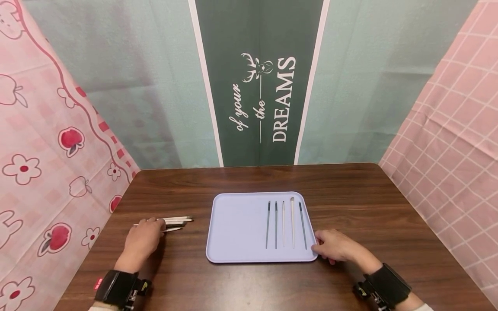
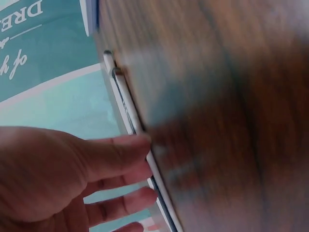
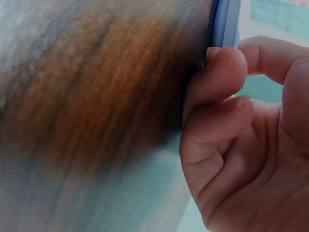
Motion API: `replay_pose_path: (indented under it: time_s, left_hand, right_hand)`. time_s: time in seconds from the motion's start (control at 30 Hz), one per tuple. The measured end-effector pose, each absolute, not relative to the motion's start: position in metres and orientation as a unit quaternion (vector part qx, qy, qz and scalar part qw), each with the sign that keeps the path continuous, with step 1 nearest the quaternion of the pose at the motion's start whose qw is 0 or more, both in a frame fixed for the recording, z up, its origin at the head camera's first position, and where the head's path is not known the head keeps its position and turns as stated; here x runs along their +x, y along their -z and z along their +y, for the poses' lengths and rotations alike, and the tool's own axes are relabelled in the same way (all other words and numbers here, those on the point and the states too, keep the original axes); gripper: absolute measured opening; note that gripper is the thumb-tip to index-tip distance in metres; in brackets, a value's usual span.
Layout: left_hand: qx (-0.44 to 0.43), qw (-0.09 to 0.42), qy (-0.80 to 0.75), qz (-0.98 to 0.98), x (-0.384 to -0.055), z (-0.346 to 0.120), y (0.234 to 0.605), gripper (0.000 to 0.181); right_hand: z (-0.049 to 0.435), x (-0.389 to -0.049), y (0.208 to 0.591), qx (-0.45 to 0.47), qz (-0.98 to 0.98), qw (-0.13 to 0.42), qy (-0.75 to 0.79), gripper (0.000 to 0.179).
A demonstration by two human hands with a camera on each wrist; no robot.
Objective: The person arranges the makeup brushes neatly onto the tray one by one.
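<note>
At the left of the table, my left hand [image 1: 143, 237] pinches a slim makeup brush [image 2: 126, 92] between thumb and fingers, in a small bunch of pale-handled brushes [image 1: 177, 219] lying on the wood. Part of the bunch is hidden under the hand. My right hand [image 1: 337, 245] grips the near right corner of a lavender tray [image 1: 237, 229], its rim [image 3: 227, 24] between thumb and fingers in the right wrist view. Several brushes lie side by side on the tray's right half, among them a dark brush [image 1: 276, 224] and a cream brush [image 1: 293, 224].
The tray rests on a dark wooden table [image 1: 264, 283]. A green cloth [image 1: 163, 108] with lettering hangs behind its far edge. Pink patterned cloths hang at the left [image 1: 43, 172] and right [image 1: 447, 142].
</note>
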State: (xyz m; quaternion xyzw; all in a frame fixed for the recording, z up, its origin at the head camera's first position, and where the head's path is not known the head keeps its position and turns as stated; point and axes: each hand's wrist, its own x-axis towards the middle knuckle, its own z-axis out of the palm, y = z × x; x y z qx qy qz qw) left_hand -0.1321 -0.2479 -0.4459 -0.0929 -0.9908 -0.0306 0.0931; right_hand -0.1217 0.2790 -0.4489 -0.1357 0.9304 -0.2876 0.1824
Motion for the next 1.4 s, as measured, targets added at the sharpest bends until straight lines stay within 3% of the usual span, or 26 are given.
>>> replay_pose_path:
  time_s: [0.37, 0.7, 1.4]
  left_hand:
    - [-0.102, -0.001, 0.067, -0.992, -0.136, -0.251, 0.440, 0.018]
    - [-0.161, 0.081, 0.064, -0.982, -0.131, -0.229, 0.435, 0.016]
    - [-0.086, 0.058, 0.164, -0.981, -0.136, -0.167, 0.422, 0.012]
  right_hand:
    - [0.280, -0.122, 0.449, -0.130, 0.930, 0.184, 0.292, 0.020]
    - [0.280, -0.123, 0.449, -0.133, 0.931, 0.184, 0.287, 0.021]
    - [0.279, -0.122, 0.450, -0.132, 0.931, 0.182, 0.287, 0.021]
